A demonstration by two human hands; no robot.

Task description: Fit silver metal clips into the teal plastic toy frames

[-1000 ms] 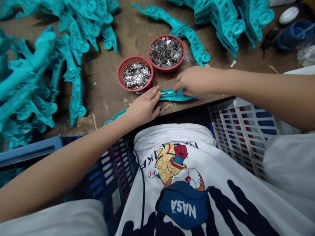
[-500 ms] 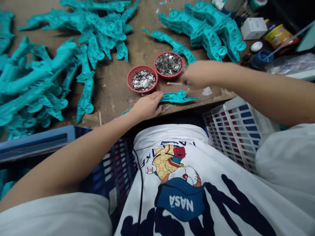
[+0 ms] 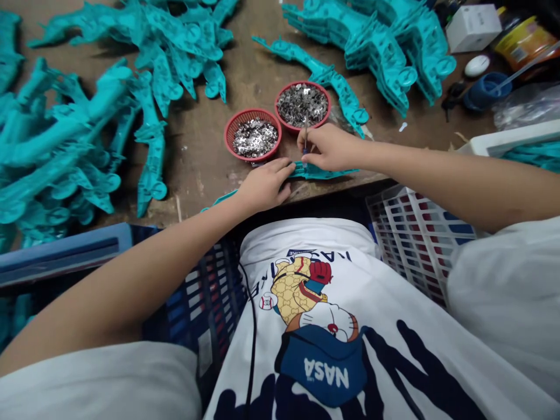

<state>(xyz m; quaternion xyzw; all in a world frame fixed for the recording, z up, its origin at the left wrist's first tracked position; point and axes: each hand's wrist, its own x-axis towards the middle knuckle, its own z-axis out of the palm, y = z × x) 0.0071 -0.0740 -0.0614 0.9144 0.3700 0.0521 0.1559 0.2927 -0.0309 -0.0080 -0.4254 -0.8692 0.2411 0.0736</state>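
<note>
Leftward since the earlier frame, the right hand point(image 3: 327, 148) has come over the teal part point(image 3: 330, 174), pinching an upright tool point(image 3: 305, 133). The left hand point(image 3: 265, 184), fingers loosely spread, lies across the part, which runs left-right along the bench's point(image 3: 196, 151) near edge; red baskets point(image 3: 230, 141) sit just beyond.

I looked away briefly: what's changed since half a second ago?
The right hand has moved left and nearer the body, over the teal plastic part, now gripping a slim tool upright; blur hides whether it already held it. The left hand stays on the part; both red baskets sit as before.
</note>
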